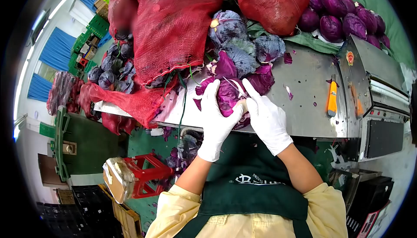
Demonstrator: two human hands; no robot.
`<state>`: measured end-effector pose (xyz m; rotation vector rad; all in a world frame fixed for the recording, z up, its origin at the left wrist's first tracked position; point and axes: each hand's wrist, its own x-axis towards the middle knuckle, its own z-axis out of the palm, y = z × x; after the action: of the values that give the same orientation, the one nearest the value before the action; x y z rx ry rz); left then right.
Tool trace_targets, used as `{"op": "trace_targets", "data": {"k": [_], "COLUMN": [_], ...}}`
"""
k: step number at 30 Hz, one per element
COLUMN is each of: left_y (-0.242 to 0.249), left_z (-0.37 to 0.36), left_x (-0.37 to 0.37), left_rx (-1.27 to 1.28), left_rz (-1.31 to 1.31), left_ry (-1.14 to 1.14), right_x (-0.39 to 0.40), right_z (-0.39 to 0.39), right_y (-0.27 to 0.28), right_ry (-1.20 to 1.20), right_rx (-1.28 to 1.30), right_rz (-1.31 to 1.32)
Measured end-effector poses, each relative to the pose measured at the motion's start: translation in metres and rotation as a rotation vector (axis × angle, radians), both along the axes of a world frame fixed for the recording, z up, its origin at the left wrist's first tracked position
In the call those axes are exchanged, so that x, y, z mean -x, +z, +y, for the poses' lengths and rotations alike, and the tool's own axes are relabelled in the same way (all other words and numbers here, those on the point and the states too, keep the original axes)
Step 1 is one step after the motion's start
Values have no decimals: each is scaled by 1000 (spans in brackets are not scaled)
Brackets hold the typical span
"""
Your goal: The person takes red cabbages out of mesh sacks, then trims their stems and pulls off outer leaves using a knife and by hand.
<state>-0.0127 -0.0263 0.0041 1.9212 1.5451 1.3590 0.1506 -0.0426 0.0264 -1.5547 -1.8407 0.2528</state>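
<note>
A partly peeled red cabbage (pixel 229 95) rests near the front edge of the steel table, between my two white-gloved hands. My left hand (pixel 218 118) grips its left side, fingers along the leaves and thumb toward the pale stem end. My right hand (pixel 266 117) holds the right side, with its thumb at the stem. Loose purple leaves (pixel 261 79) lie just behind and beside the head. Beyond them sit several dull, bluish unpeeled cabbages (pixel 234 55).
Red mesh sacks (pixel 173 25) bulge at the back left. Peeled cabbages (pixel 332 27) are piled at the back right. A yellow-orange cutter (pixel 332 99) lies on the steel table (pixel 304 112), beside a machine (pixel 378 107). A red stool (pixel 150 173) stands lower left.
</note>
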Motion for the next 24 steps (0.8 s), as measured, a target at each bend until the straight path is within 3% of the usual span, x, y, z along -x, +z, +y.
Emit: {"op": "trace_targets", "data": {"k": [5,8,13,15,17,19,21,24], "left_y": [8,10,7,8,12,18,11,5], "left_z": [-3,-8,-5,-7,-11,-14,-7,-3], "left_x": [-2,-1,6,13,22,34,46,41], "left_rx": [21,16,24,27,29,59,32,121], "left_rz": [66,63,45,33,40,42,13,-121], "left_ry": [4,-25,-35,-128,-181,-202,-146,6], "right_x": [-7,-21,-11,-24,-41,-49,-50,-37], "right_z": [9,39,49,79,121,125,121,82], "right_y": [-1,-7,0,-3,-43,-49,-56,-15], "right_ry": [-55,-73,20,-55,-91,-91,-96,-196], "right_rx": [-50,-229,-210,-18,26,397,336,273], "right_rz": [-107,62,99,-32,-103,-111,-86,73]}}
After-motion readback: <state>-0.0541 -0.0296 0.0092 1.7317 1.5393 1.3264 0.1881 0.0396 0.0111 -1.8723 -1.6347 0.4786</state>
